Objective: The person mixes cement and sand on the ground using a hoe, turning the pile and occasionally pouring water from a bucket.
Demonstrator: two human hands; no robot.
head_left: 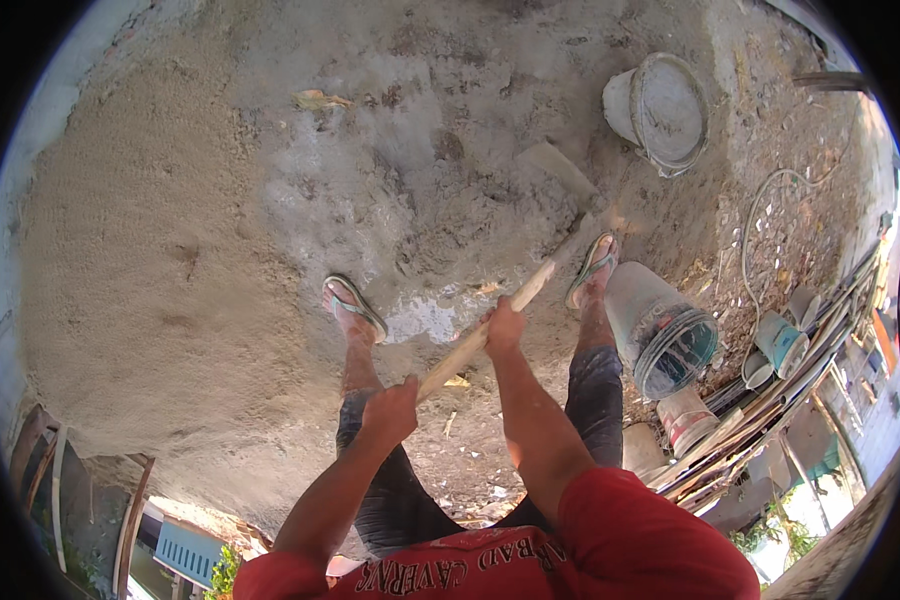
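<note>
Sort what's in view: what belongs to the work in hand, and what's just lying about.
Likely in use:
long-handled tool, held by left grip and right grip
wet grey material near its blade
bucket with grey contents, upper right

Probably just lying about:
yellowish leaf-like scrap
thin hose
small teal bucket
long strips, lower right

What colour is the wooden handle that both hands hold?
The handle is light brown, best seen in the head view.

i hold a hoe-like tool (457, 360) by its long, pale wooden shaft, inclined from lower left to upper right. its flat grey blade (558, 170) (set crosswise at the far end) lies at the wet, lumpy grey mix (440, 225).
</note>
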